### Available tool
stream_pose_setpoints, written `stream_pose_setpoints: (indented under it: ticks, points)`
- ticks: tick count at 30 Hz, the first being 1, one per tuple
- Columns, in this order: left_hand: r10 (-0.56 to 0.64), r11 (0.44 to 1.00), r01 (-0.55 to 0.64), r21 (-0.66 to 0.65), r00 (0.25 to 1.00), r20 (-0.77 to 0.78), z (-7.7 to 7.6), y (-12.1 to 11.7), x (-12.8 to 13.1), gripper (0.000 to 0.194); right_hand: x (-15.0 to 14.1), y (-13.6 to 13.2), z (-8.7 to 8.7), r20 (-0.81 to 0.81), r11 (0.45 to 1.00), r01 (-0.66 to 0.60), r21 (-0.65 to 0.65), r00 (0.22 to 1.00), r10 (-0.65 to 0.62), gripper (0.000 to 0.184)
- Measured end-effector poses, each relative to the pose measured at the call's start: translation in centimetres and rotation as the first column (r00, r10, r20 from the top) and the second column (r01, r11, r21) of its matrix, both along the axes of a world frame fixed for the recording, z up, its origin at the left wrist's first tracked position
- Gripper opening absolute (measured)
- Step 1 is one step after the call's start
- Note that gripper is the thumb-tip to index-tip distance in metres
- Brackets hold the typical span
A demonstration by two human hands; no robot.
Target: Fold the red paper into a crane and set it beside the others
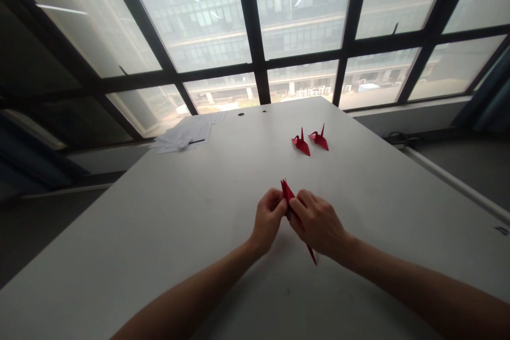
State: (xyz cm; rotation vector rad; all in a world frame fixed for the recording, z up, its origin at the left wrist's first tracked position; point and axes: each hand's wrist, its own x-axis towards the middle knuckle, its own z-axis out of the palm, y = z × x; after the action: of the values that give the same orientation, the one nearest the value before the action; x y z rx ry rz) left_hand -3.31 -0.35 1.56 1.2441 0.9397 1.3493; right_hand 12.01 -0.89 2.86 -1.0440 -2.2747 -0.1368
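Observation:
Both hands hold one piece of folded red origami paper (pixel 288 191) above the white table. My left hand (pixel 269 218) pinches its left side between thumb and fingers. On the right side, my right hand (pixel 316 220) is closed around the paper, covering its middle. Narrow pointed tips stick up past the fingers, and one long thin point slants down below my right hand. Farther up the table stand two finished red paper cranes, a left crane (pixel 301 143) and a right crane (pixel 319 138), side by side and touched by neither hand.
White paper sheets (pixel 183 135) lie loosely piled at the table's far left, with a dark pen (pixel 196 141) on them. Two small holes are near the far edge of the white table (pixel 179 212). Large dark-framed windows (pixel 258 71) rise behind it.

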Motion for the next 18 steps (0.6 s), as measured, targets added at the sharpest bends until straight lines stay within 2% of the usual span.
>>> stream_pose_setpoints:
  ticks: [4, 7, 9, 12, 14, 16, 18]
  points:
    - [-0.091, 0.995, 0.092, -0.028, 0.994, 0.059, 0.0, 0.0, -0.1, 0.018, -0.1, -0.4, 0.5, 0.062, 0.998, 0.063, 0.024, 0.996, -0.064, 0.017]
    - [-0.137, 0.99, 0.14, -0.027, 0.988, 0.069, 0.0, 0.2, -0.2, 0.022, -0.1, -0.7, 0.6, 0.064, 0.996, 0.085, 0.035, 0.994, -0.087, 0.03]
    - [-0.128, 0.99, 0.131, -0.044, 0.989, 0.077, -0.1, 0.5, -0.4, 0.025, 0.1, -0.9, 0.4, 0.046, 0.998, 0.059, 0.021, 0.997, -0.06, 0.039]
    - [-0.076, 0.994, 0.081, -0.072, 0.995, 0.068, -0.6, 0.9, -0.8, 0.03, 0.3, -0.6, -0.2, -0.113, 0.995, -0.052, -0.083, 0.993, 0.042, 0.035]
    - [-0.086, 0.992, 0.093, -0.084, 0.992, 0.088, -0.8, 1.2, -1.0, 0.032, 0.4, 0.2, -0.8, -0.355, 0.973, -0.131, -0.192, 0.933, 0.056, 0.032]
    - [-0.143, 0.983, 0.156, -0.097, 0.98, 0.136, -1.0, 1.4, -1.3, 0.036, 0.4, 1.4, -1.5, -0.609, 0.932, -0.202, -0.302, 0.793, -0.025, 0.026]
    - [-0.197, 0.972, 0.215, -0.097, 0.966, 0.166, -1.1, 1.6, -1.5, 0.041, 0.5, 2.6, -2.0, -0.755, 0.836, -0.363, -0.412, 0.649, -0.09, 0.029]
